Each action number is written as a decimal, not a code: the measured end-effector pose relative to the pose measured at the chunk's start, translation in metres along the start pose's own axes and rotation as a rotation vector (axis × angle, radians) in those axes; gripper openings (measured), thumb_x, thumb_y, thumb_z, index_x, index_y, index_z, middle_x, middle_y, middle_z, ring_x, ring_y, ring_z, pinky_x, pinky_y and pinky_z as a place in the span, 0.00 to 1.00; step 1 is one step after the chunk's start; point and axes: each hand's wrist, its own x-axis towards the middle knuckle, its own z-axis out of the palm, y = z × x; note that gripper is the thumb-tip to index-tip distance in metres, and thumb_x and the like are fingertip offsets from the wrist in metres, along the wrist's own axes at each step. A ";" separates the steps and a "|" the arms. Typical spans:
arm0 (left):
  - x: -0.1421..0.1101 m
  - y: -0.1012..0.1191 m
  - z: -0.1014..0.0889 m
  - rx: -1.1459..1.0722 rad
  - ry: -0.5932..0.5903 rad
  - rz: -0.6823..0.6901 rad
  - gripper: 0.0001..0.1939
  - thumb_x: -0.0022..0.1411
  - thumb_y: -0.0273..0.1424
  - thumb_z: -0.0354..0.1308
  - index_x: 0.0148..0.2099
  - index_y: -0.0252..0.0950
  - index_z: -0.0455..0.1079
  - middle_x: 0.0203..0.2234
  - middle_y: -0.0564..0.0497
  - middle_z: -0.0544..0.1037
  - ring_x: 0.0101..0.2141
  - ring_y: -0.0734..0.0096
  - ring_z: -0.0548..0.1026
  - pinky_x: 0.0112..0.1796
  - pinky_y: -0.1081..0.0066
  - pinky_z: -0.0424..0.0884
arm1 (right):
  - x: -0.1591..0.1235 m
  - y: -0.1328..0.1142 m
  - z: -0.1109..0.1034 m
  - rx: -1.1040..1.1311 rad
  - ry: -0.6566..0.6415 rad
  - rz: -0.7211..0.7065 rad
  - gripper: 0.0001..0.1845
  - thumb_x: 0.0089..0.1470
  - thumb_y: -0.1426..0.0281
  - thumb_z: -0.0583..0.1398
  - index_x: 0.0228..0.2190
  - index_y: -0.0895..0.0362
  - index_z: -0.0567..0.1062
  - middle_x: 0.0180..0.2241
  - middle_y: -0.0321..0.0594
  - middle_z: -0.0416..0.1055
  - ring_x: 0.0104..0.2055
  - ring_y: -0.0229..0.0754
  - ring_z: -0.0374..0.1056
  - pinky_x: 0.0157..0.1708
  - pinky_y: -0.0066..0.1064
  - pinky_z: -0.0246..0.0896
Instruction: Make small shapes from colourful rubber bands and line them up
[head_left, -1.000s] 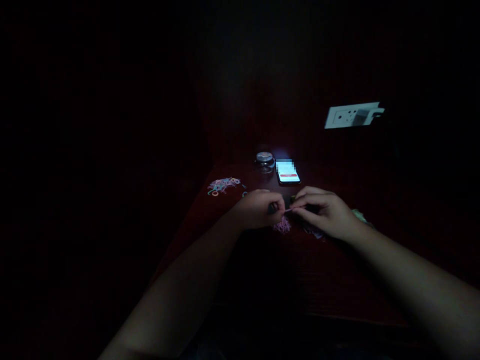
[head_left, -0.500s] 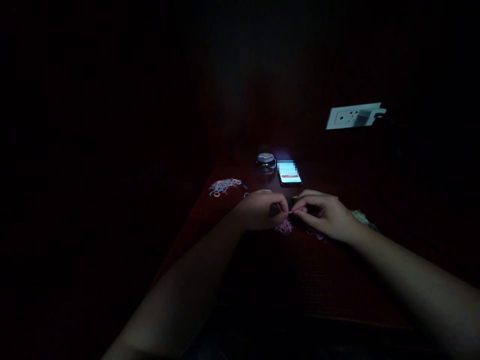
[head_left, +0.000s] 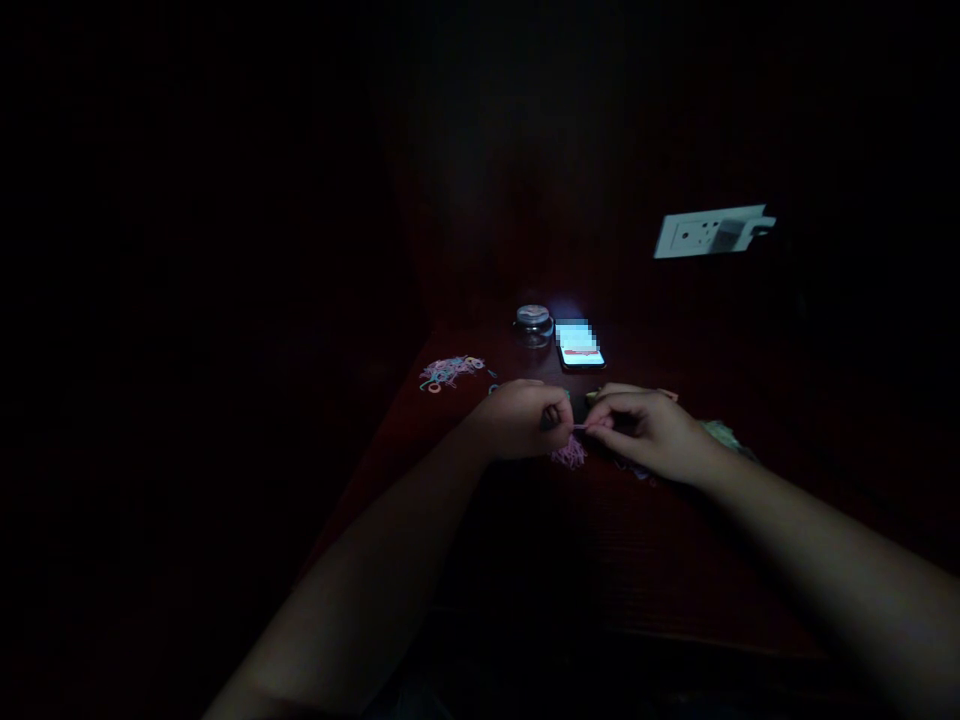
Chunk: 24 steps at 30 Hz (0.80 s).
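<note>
Between the fingertips of my two hands a small pink rubber band is stretched. My left hand pinches one end of it, closed. The other end is in the closed pinch of my right hand. Just below the band lies a pile of pink rubber bands. A purple pile is partly covered by my right hand, and a pale green pile sits beside that wrist. On the left is a mixed heap of coloured bands.
A small clear jar with a lid stands at the back of the dark red table. Beside it a phone lies with its screen lit. On the wall is a socket with a plug in it. The surroundings are very dark.
My hands have drawn slightly apart, and the pink band between them shows longer and straighter. The view has shifted a little; the piles, jar and phone stay in place.
</note>
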 end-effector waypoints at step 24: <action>-0.003 -0.005 -0.004 -0.038 -0.142 -0.150 0.07 0.50 0.30 0.57 0.30 0.35 0.75 0.18 0.56 0.71 0.20 0.79 0.65 0.23 0.76 0.59 | 0.000 0.004 0.002 -0.048 -0.094 -0.034 0.06 0.54 0.70 0.59 0.28 0.57 0.76 0.28 0.38 0.67 0.30 0.38 0.64 0.31 0.30 0.59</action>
